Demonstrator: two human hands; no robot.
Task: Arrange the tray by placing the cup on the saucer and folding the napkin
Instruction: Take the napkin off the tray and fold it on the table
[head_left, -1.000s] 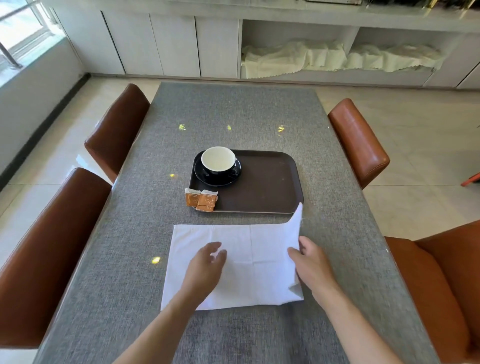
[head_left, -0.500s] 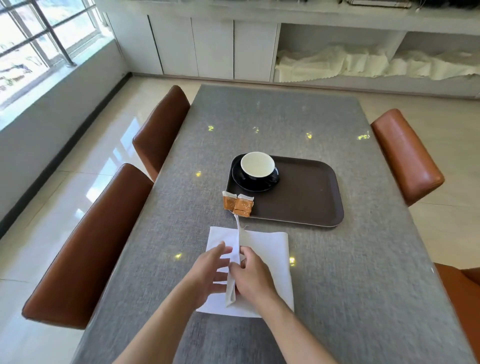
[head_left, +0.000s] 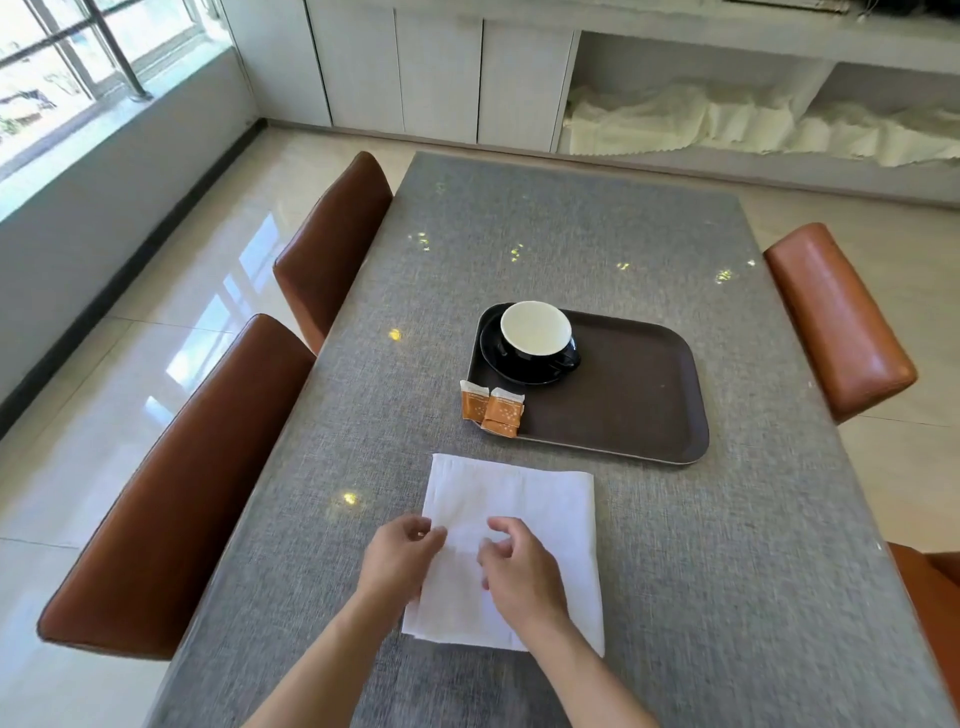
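A white napkin (head_left: 524, 509), folded in half, lies flat on the grey table in front of the brown tray (head_left: 639, 395). A black cup (head_left: 537, 335) with a white inside stands on a black saucer (head_left: 498, 358) at the tray's far left corner. My left hand (head_left: 400, 558) rests at the napkin's left edge, fingers curled loosely. Over the napkin's middle hovers my right hand (head_left: 519, 564), fingers bent and apart. Neither hand clearly grips the cloth.
Two orange sachets (head_left: 493, 410) lie at the tray's near left corner. Brown leather chairs stand on the left (head_left: 182, 493), (head_left: 332, 244) and on the right (head_left: 836, 317). The grey table (head_left: 727, 545) spreads around the tray. White cabinets (head_left: 441, 73) line the back wall.
The napkin's right half has been folded over to the left, so it is now half as wide and flat. Both hands have come together over its near part. The camera view shifted left.
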